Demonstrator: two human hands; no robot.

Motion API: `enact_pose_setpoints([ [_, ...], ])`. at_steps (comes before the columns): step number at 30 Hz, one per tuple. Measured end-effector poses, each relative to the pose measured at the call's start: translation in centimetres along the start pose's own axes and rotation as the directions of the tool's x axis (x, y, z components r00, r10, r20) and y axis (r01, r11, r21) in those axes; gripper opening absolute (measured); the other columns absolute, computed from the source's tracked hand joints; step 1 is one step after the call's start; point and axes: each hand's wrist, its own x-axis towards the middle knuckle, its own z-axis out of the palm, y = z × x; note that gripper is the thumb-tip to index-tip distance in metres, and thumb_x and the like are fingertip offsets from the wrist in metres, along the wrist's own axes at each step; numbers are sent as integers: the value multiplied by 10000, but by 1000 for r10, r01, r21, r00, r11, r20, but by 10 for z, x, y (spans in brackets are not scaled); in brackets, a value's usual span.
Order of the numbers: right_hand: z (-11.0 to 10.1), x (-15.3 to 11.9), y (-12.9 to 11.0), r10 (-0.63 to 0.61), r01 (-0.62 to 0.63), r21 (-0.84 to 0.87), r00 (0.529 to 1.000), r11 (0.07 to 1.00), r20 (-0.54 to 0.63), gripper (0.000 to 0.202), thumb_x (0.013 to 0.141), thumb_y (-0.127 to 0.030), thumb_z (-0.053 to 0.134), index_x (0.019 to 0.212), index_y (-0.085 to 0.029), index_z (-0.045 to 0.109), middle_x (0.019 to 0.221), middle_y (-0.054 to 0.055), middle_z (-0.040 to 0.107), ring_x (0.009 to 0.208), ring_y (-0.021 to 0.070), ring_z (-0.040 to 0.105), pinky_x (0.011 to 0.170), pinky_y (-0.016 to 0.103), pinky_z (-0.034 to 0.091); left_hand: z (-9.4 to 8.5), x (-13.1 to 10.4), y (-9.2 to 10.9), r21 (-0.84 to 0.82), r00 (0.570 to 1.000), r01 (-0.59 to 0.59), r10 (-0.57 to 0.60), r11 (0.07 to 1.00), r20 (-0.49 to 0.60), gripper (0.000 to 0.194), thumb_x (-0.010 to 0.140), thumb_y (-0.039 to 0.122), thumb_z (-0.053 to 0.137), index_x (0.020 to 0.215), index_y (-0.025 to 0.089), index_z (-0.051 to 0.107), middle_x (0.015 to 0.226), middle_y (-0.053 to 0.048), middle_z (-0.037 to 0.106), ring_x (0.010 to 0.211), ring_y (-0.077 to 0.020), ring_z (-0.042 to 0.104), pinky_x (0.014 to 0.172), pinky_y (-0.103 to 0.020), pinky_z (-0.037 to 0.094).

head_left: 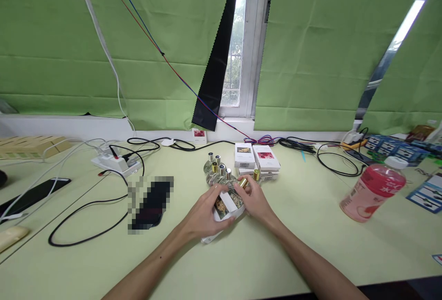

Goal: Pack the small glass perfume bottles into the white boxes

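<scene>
My left hand (207, 212) is closed around a small white box (217, 227), its thumb along the near side. Pictures printed or showing through on the box's upper face lie partly under my fingers. At the box's right end, my right hand (255, 201) is closed on a small glass bottle with a gold cap (243, 183); most of its body is hidden by the fingers. Just beyond my hands stand several small clear glass bottles (209, 167) with silver or gold caps. Another gold cap (256, 174) shows right behind my right hand.
Small white boxes (266, 157) are stacked behind the bottles. A pink drink bottle (373, 189) stands at right, a dark phone (154, 203) lies at left. A power strip (115, 162) and black cables (100, 240) spread over the left side. Green blinds (311, 51) hang behind.
</scene>
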Motion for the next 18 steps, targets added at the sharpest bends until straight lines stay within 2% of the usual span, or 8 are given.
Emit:
enact_pose_setpoints([
  [3,-1,0,1,-1,1,19,1000,1000,5,430,952,-653,404,1023,-250,536,500,-89,429,322,116,379,315,222,290,0,0,1,13,1000,18,-18,1000,-5,519,747,381,700,1195,227,488,1151,-66,633,987,-248,628,832,-363,525],
  [5,-2,0,2,-15,15,30,1000,999,-9,463,965,-663,349,1018,-249,547,519,-81,432,311,118,390,300,228,297,0,-1,1,9,1000,16,-16,1000,-12,521,746,383,703,1197,231,490,1153,-63,636,993,-248,630,842,-363,526],
  [18,-2,0,2,-36,38,42,999,998,-39,435,949,-642,415,953,-230,554,472,-87,424,292,129,397,284,239,313,2,0,0,-1,1000,-4,4,1000,-31,518,731,362,719,1179,236,490,1124,-53,644,968,-233,632,827,-350,530],
])
